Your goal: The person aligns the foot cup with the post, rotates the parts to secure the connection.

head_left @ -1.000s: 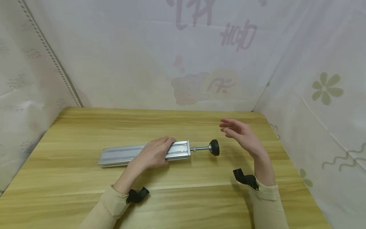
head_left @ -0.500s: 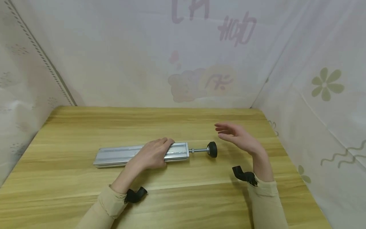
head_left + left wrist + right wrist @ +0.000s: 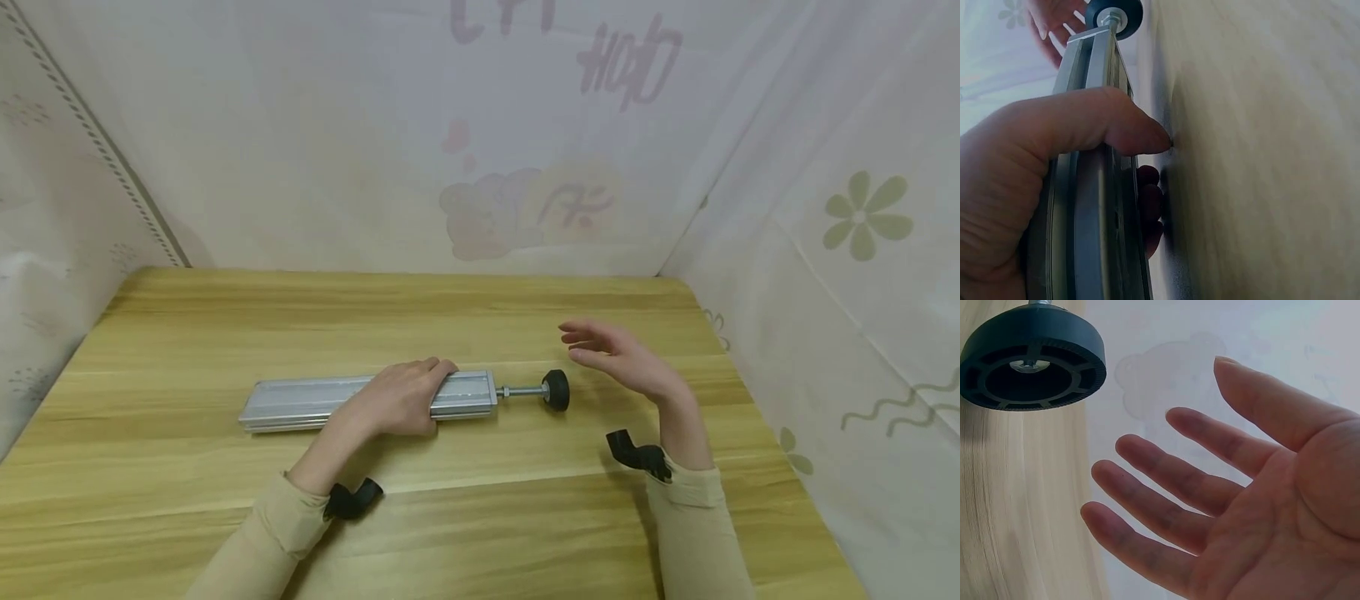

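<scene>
A long silver aluminium profile lies lengthwise over the table, its right end fitted with a threaded rod and a round black levelling foot. My left hand grips the profile near that end. In the left wrist view the thumb crosses one face while fingertips curl round from the other side. My right hand hovers just right of the foot, holding nothing. Seen from the right wrist, its fingers are spread and relaxed, apart from the foot's hollow, ribbed underside.
The wood-grain table is bounded by a pale printed cloth at the back and both sides. A black wrist mount sticks out at the left cuff and another mount at the right cuff.
My right hand has come slightly down and left, nearer the black foot. The left hand keeps its grip on the profile, whose left end has shifted a little; the head view has tilted slightly.
</scene>
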Action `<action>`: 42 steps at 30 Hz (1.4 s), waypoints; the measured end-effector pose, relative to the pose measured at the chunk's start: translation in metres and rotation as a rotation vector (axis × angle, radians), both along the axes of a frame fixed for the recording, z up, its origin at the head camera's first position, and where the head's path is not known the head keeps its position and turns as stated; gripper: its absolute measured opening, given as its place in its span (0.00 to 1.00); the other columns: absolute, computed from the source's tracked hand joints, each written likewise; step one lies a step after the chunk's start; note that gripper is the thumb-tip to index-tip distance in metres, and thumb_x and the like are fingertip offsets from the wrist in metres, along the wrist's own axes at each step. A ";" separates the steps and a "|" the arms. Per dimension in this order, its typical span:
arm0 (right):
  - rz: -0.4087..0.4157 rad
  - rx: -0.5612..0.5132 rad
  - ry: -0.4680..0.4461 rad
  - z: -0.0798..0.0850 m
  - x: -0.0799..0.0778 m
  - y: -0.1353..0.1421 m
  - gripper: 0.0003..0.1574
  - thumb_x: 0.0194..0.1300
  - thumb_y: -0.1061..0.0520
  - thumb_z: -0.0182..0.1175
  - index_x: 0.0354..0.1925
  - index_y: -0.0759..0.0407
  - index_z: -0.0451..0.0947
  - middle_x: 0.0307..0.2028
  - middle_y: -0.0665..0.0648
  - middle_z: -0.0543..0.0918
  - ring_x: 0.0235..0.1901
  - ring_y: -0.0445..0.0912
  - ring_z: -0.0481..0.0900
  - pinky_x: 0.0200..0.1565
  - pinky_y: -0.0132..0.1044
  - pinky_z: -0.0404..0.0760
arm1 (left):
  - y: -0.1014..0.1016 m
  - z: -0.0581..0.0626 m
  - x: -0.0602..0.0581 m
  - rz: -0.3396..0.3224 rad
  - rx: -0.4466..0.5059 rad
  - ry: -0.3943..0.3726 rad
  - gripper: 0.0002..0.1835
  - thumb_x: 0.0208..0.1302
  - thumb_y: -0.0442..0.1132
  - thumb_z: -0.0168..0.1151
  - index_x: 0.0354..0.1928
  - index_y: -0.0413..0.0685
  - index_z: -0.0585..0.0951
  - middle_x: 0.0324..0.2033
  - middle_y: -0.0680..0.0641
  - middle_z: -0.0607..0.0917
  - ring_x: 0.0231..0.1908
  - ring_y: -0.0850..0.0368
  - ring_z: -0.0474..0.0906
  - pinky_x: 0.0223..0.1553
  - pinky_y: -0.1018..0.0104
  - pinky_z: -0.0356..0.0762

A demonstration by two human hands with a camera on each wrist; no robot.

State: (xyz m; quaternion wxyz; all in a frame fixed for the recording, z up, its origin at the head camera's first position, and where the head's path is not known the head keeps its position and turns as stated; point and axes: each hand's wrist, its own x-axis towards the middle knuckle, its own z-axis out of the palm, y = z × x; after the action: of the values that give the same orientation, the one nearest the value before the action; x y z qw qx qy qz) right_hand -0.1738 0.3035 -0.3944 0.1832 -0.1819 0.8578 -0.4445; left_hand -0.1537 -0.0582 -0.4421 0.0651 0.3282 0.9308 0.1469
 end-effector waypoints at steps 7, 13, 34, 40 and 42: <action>0.014 0.017 -0.013 0.001 0.000 -0.002 0.34 0.77 0.50 0.56 0.76 0.56 0.64 0.71 0.68 0.72 0.71 0.64 0.71 0.69 0.64 0.69 | -0.002 -0.001 -0.003 -0.009 -0.010 -0.007 0.42 0.40 0.39 0.72 0.64 0.48 0.73 0.48 0.46 0.85 0.42 0.50 0.82 0.46 0.52 0.81; 0.014 0.022 -0.038 -0.001 0.000 -0.002 0.34 0.77 0.52 0.57 0.75 0.54 0.64 0.71 0.67 0.72 0.71 0.64 0.71 0.68 0.63 0.71 | 0.000 -0.001 -0.004 -0.014 0.001 -0.011 0.42 0.40 0.39 0.72 0.64 0.48 0.73 0.48 0.46 0.85 0.44 0.50 0.82 0.46 0.51 0.81; 0.191 0.006 -0.109 -0.024 0.004 0.001 0.53 0.64 0.56 0.71 0.78 0.60 0.55 0.74 0.68 0.67 0.71 0.64 0.69 0.67 0.63 0.72 | -0.005 0.000 -0.003 -0.008 0.006 -0.053 0.43 0.39 0.38 0.72 0.66 0.47 0.72 0.48 0.44 0.86 0.45 0.48 0.83 0.46 0.49 0.82; 0.186 0.002 -0.131 -0.025 0.003 -0.004 0.53 0.61 0.57 0.73 0.77 0.58 0.58 0.72 0.66 0.70 0.70 0.62 0.70 0.68 0.63 0.72 | -0.004 0.000 -0.003 -0.007 0.007 -0.045 0.43 0.38 0.38 0.72 0.65 0.48 0.72 0.48 0.45 0.86 0.45 0.48 0.83 0.46 0.48 0.82; 0.185 0.004 -0.139 -0.026 0.002 -0.004 0.53 0.60 0.59 0.74 0.76 0.58 0.59 0.71 0.66 0.70 0.69 0.62 0.71 0.68 0.62 0.72 | -0.003 0.000 -0.004 -0.013 0.006 -0.043 0.43 0.39 0.38 0.72 0.65 0.48 0.72 0.48 0.45 0.86 0.45 0.48 0.83 0.46 0.49 0.82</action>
State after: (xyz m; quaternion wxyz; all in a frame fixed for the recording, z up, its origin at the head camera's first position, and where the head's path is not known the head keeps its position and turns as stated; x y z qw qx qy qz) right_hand -0.1714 0.2995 -0.4208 0.2827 -0.2286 0.8234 -0.4357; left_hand -0.1580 -0.0616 -0.4425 0.0848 0.3311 0.9267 0.1563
